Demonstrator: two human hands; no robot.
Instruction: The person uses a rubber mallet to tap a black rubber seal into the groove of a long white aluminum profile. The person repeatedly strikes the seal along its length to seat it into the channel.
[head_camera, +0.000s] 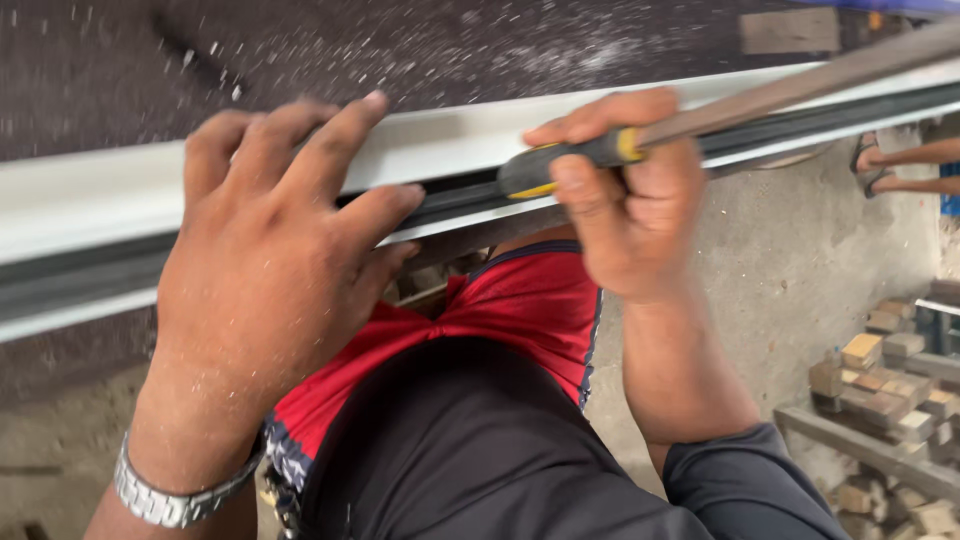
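No packages, labels, signs or screens show anywhere in this view.

Obstacles: a long white metal rail (450, 145) crossing the view from lower left to upper right, its dark groove taken up under the left hand (270, 250) and by the file (700, 115) gripped in the right hand (625, 200). Free room: the dark, dust-speckled surface (300, 50) beyond the rail, and bare concrete floor (780, 260) right of the right forearm. Floor further right is blocked by stacked wooden blocks (885, 400); another person's sandalled foot (872, 165) stands past the rail's far end.
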